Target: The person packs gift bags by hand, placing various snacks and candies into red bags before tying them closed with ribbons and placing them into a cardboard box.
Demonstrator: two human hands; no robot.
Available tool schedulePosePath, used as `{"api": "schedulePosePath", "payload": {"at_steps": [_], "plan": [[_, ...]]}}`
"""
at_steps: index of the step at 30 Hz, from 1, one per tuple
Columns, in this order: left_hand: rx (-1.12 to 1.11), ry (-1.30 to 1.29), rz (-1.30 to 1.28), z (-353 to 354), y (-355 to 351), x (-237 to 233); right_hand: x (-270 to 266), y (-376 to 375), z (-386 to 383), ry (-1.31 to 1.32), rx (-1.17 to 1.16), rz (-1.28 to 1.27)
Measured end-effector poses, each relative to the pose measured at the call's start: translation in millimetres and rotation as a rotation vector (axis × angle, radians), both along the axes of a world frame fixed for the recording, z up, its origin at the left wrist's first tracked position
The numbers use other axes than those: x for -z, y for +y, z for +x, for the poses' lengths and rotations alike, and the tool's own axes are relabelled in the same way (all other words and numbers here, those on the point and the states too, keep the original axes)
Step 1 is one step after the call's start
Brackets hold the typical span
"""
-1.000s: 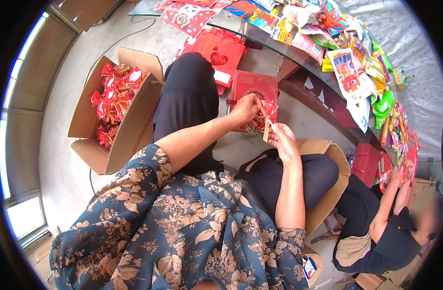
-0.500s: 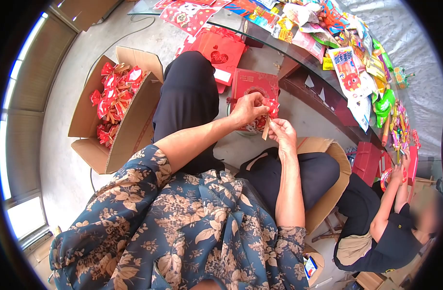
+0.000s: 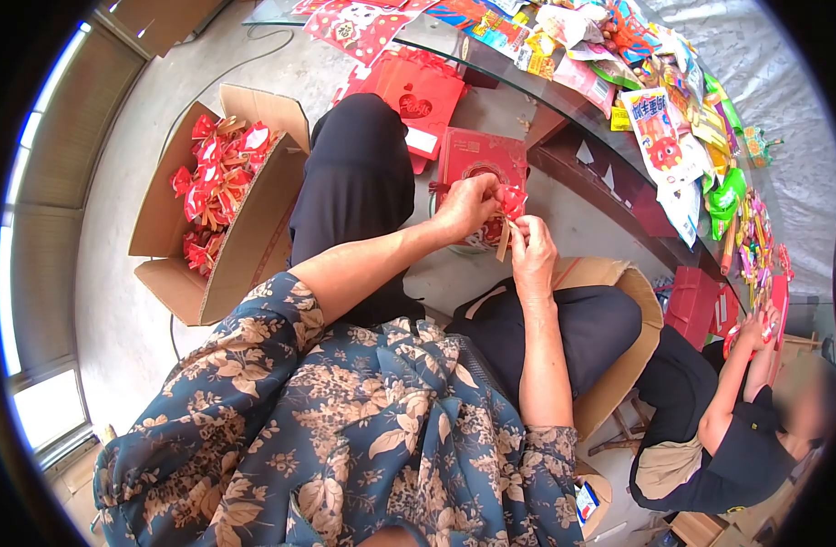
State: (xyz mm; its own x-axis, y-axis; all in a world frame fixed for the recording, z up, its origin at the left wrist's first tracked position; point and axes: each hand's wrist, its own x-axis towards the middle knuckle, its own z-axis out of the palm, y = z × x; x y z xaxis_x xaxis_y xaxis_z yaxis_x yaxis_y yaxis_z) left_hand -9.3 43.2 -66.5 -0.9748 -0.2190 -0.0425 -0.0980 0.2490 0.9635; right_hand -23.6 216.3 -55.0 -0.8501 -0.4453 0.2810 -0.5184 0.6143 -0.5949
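Note:
Between my hands is a small red wrapped bundle (image 3: 513,201) with a gold ribbon (image 3: 504,243) hanging from it. My left hand (image 3: 468,208) is closed, pinching the bundle from the left. On the other side, the fingers of my right hand (image 3: 535,253) are closed on the ribbon close to the bundle. The exact grip of the fingertips is too small to make out. Just behind the hands stands a red gift box (image 3: 482,150) with a printed lid. Similar red bundles (image 3: 222,173) with gold ribbons fill an open cardboard box (image 3: 254,228) at my left.
A glass-topped table (image 3: 564,100) curves across the far side, piled with colourful snack packets (image 3: 655,137). Red gift bags (image 3: 423,100) stand beyond my left knee. Another open carton (image 3: 619,365) is by my right knee. A co-worker (image 3: 719,447) sits at the right, handling something red.
My right hand has moved slightly up, its fingers now nearer the bundle on the ribbon. My left hand stays almost in place. The co-worker's hands have shifted a little.

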Motion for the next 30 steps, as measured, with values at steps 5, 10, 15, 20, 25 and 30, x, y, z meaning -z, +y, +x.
{"api": "schedulePosePath", "payload": {"at_steps": [5, 10, 15, 20, 25, 30], "plan": [[0.023, -0.001, -0.044, 2.0, -2.2, -9.8, -17.7, -2.6, 8.0, -0.250, 0.017, -0.041], [0.040, 0.226, -0.248, 1.4, -2.4, -2.0, -4.8, 1.3, 1.4, 0.079, -0.030, 0.062], [0.157, 0.320, -0.487, 6.8, -6.4, -7.0, -9.7, 0.2, 2.1, 0.067, -0.015, 0.016], [0.249, 0.334, -0.695, 7.9, -10.9, -18.9, -10.1, 2.5, 1.5, 0.053, 0.015, -0.016], [0.240, 0.361, -0.786, 7.8, -10.8, -17.4, -10.2, 2.3, 2.6, 0.029, 0.042, 0.017], [0.220, 0.338, -0.814, 5.9, -9.3, -12.8, -12.1, 2.1, 3.4, 0.031, 0.051, 0.030]]}}
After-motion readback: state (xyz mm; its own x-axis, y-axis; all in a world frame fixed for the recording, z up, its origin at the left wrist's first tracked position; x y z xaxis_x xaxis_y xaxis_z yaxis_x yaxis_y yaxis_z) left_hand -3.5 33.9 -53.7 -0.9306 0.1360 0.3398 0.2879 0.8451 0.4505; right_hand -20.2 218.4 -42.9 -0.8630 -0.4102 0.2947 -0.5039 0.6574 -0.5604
